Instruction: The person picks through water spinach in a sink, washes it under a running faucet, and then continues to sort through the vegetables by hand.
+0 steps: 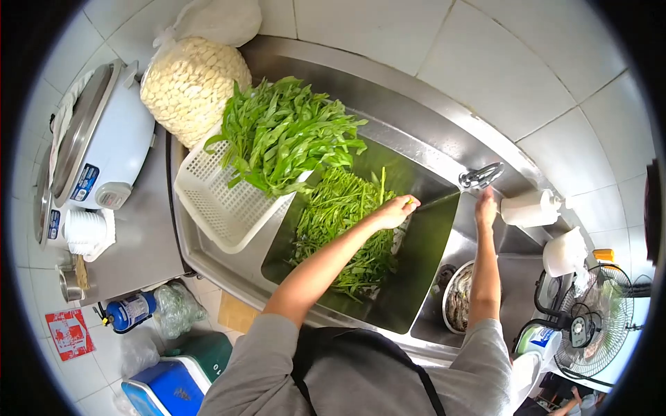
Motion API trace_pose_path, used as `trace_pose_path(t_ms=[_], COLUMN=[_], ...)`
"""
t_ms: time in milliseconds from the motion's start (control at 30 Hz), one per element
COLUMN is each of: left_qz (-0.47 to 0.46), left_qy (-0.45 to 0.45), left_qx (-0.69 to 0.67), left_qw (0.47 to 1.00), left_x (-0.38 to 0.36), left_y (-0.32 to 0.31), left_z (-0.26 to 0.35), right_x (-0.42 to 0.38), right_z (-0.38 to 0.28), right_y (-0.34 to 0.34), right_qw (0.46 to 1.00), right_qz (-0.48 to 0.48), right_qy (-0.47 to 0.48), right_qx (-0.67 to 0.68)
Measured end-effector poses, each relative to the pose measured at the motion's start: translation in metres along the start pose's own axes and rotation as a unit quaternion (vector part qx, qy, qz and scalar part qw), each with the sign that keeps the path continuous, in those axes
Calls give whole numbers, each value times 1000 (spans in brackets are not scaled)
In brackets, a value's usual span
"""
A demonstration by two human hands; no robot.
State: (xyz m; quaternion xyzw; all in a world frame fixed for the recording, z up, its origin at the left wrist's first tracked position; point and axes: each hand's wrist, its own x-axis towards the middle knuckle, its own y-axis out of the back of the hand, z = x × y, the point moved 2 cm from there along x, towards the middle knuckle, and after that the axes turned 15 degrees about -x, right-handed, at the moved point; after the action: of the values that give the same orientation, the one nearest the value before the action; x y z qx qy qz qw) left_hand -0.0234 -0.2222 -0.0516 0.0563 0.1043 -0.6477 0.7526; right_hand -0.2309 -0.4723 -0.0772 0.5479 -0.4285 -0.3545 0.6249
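Leafy green stalks (347, 229) fill much of the left sink basin (427, 260). Above them is my left hand (395, 212), its fingers pinched together with a small yellowish bit showing at the tips; what it is, I cannot make out. My right hand (486, 208) reaches up to the metal faucet (481, 175) at the back of the sink, fingers closed at its lower end. More long-leaved greens (291, 135) lie heaped over the back side of a white perforated basket (225, 197), left of the basin.
A bag of pale peeled cloves or beans (194, 83) stands behind the basket. A bowl of dark seafood-like pieces (458, 298) sits in the right basin. White jugs (531, 208) and a fan (593, 322) are at right, large cookers (104, 139) at left.
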Motion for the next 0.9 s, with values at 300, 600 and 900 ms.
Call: trace_pose_path(t_ms=[300,600,900], left_qz=[33,52,120], left_qy=[77,-15,-106], left_qx=[-160,210,60], left_qw=[984,976,985], left_x=[83,86,69], left_y=[-53,-85,-79], left_z=[-40,1,62], right_x=[-44,-64,-65], right_z=[-94,-92,-95], right_y=[50,17,-2], right_qw=[910,931,666], right_qz=[-215,-80,-249], right_qy=[-69,-127,-230], right_qx=[347,333,665])
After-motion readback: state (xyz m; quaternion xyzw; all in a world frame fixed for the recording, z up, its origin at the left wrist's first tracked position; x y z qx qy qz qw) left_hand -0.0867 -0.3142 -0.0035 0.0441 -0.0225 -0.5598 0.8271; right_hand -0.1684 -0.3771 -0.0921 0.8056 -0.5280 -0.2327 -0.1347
